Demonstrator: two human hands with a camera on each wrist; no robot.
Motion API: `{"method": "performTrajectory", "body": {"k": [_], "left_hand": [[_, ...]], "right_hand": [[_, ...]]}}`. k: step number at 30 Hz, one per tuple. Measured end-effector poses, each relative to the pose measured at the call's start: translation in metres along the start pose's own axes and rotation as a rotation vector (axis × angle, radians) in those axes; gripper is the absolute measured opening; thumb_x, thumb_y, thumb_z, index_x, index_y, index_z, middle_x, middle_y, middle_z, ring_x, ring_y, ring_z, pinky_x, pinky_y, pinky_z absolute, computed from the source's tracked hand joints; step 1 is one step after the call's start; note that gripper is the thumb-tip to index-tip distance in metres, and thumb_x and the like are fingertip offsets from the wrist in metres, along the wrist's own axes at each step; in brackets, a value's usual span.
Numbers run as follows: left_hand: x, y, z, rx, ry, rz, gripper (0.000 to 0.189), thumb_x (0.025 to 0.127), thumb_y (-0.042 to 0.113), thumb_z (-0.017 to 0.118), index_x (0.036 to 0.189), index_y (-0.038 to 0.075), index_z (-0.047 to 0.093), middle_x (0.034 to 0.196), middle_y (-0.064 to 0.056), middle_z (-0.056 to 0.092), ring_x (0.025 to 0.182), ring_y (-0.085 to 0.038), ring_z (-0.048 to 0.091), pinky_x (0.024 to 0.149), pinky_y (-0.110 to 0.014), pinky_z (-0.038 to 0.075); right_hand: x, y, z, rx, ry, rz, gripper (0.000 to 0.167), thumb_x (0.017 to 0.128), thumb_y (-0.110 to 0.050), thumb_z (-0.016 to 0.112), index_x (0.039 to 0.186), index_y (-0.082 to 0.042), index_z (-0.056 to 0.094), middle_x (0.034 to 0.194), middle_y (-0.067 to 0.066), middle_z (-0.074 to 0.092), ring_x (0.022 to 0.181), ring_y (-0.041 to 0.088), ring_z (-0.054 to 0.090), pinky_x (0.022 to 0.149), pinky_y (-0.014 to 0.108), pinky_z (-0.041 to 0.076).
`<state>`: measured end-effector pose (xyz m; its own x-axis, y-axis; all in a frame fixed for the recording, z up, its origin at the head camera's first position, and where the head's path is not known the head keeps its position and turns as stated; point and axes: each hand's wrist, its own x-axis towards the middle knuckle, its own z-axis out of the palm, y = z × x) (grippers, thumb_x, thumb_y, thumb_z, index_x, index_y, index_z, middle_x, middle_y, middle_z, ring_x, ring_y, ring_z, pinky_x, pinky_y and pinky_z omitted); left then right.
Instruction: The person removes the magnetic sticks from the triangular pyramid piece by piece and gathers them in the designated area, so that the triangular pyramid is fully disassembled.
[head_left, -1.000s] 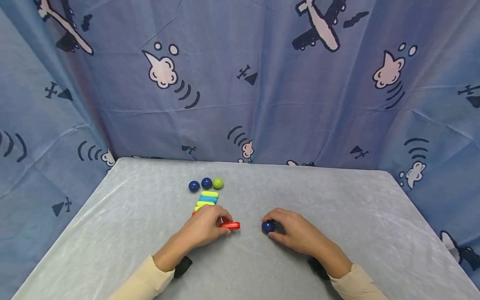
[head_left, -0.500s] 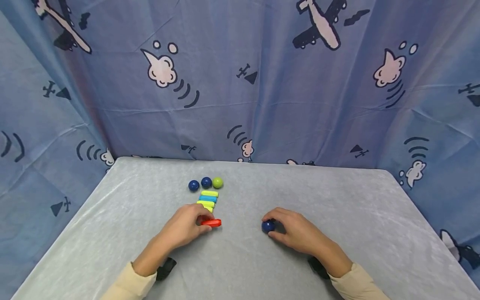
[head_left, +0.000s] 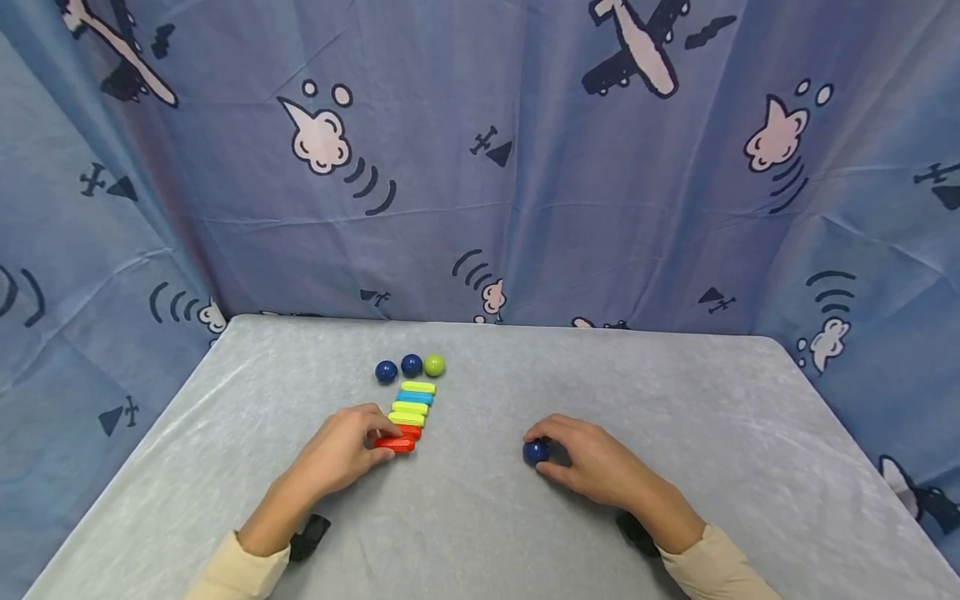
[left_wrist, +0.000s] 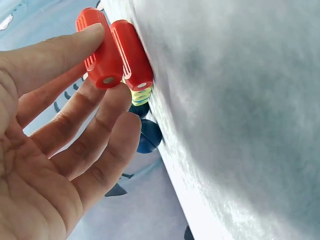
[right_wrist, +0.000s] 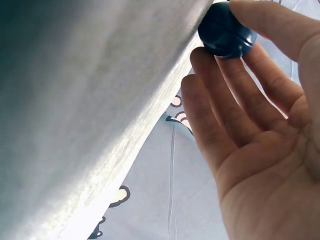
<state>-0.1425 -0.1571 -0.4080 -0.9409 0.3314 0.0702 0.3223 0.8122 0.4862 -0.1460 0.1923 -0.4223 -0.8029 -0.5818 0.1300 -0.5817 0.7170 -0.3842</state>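
Observation:
My left hand (head_left: 341,450) pinches a red ribbed plastic rod (left_wrist: 102,52) between thumb and fingers, at the near end of a row of rods. A second red rod (left_wrist: 132,55) lies right beside it, partly behind my fingers in the head view. Beyond it the row goes on with yellow-green rods (head_left: 407,419) and a blue rod (head_left: 415,397). On the right side of the table, my right hand (head_left: 592,462) holds a dark blue ball (right_wrist: 227,31) between its thumb and fingertips, low over the cloth.
Two dark blue balls (head_left: 386,372) and a lime green ball (head_left: 434,365) sit in a line beyond the rods. The table (head_left: 637,375) has a light grey cloth, and a patterned blue curtain (head_left: 450,167) hangs behind and at both sides.
My left hand has carried the red rod leftward from mid-table to the near end of the row, uncovering more of the rods. The right hand and its ball have stayed in place.

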Motion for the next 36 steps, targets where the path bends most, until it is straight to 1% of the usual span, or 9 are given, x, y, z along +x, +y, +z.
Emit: {"method": "performTrajectory", "body": {"k": [5, 9, 12, 15, 19, 25, 34, 36], "left_hand": [[0.000, -0.002, 0.000, 0.021, -0.017, -0.010, 0.020, 0.076, 0.008, 0.084, 0.095, 0.012, 0.078, 0.086, 0.006, 0.065, 0.074, -0.010, 0.054, 0.067, -0.025, 0.044], [0.000, -0.004, 0.003, 0.033, -0.022, -0.007, 0.022, 0.074, 0.002, 0.083, 0.093, 0.011, 0.077, 0.083, 0.005, 0.064, 0.072, -0.009, 0.052, 0.066, -0.026, 0.044], [0.000, -0.006, 0.004, 0.019, -0.031, -0.027, 0.024, 0.072, -0.003, 0.082, 0.091, 0.010, 0.075, 0.081, 0.003, 0.063, 0.071, -0.010, 0.052, 0.065, -0.026, 0.044], [-0.001, -0.008, 0.002, 0.017, -0.029, -0.047, 0.026, 0.070, -0.003, 0.083, 0.090, 0.011, 0.075, 0.080, 0.003, 0.063, 0.072, -0.010, 0.053, 0.066, -0.026, 0.045], [-0.001, -0.014, -0.002, 0.026, -0.009, -0.039, 0.024, 0.069, -0.002, 0.084, 0.086, 0.012, 0.074, 0.078, 0.003, 0.061, 0.072, -0.011, 0.052, 0.064, -0.025, 0.043], [0.001, -0.017, 0.000, 0.023, 0.014, -0.031, 0.019, 0.071, 0.001, 0.083, 0.084, 0.011, 0.074, 0.074, 0.003, 0.061, 0.068, -0.009, 0.051, 0.061, -0.022, 0.041], [0.001, -0.015, 0.001, 0.034, 0.048, -0.075, 0.021, 0.071, 0.001, 0.084, 0.084, 0.014, 0.074, 0.072, 0.003, 0.060, 0.066, -0.007, 0.049, 0.059, -0.024, 0.040], [0.002, -0.015, 0.001, 0.038, 0.055, -0.077, 0.021, 0.071, 0.001, 0.084, 0.084, 0.014, 0.074, 0.072, 0.004, 0.060, 0.066, -0.007, 0.049, 0.059, -0.024, 0.040]], "right_hand": [[0.000, 0.000, 0.000, 0.003, 0.000, -0.001, 0.033, 0.085, -0.018, 0.079, 0.116, -0.021, 0.067, 0.112, -0.011, 0.067, 0.106, 0.010, 0.065, 0.090, 0.037, 0.054], [-0.001, 0.000, 0.000, 0.004, -0.006, 0.006, 0.032, 0.086, -0.019, 0.078, 0.116, -0.021, 0.067, 0.113, -0.011, 0.067, 0.106, 0.010, 0.065, 0.090, 0.037, 0.054], [-0.001, 0.000, 0.000, 0.008, -0.012, 0.010, 0.033, 0.086, -0.018, 0.078, 0.116, -0.021, 0.067, 0.113, -0.012, 0.067, 0.106, 0.010, 0.065, 0.090, 0.037, 0.054], [-0.001, 0.000, 0.000, 0.015, -0.014, 0.010, 0.033, 0.086, -0.018, 0.078, 0.116, -0.022, 0.067, 0.114, -0.011, 0.067, 0.107, 0.011, 0.065, 0.091, 0.037, 0.054], [-0.001, 0.000, 0.000, 0.014, -0.014, 0.014, 0.032, 0.086, -0.019, 0.078, 0.117, -0.022, 0.067, 0.114, -0.012, 0.067, 0.107, 0.011, 0.065, 0.091, 0.037, 0.054], [0.000, 0.001, 0.000, 0.010, -0.013, 0.011, 0.033, 0.086, -0.019, 0.078, 0.117, -0.022, 0.067, 0.113, -0.012, 0.067, 0.106, 0.010, 0.065, 0.091, 0.037, 0.054], [-0.001, 0.000, -0.001, 0.008, -0.007, -0.004, 0.032, 0.086, -0.019, 0.078, 0.116, -0.022, 0.066, 0.112, -0.012, 0.067, 0.105, 0.009, 0.065, 0.090, 0.036, 0.054], [-0.001, 0.000, -0.001, 0.006, -0.006, -0.006, 0.032, 0.086, -0.019, 0.078, 0.116, -0.022, 0.067, 0.113, -0.012, 0.067, 0.105, 0.009, 0.065, 0.090, 0.037, 0.054]]}}
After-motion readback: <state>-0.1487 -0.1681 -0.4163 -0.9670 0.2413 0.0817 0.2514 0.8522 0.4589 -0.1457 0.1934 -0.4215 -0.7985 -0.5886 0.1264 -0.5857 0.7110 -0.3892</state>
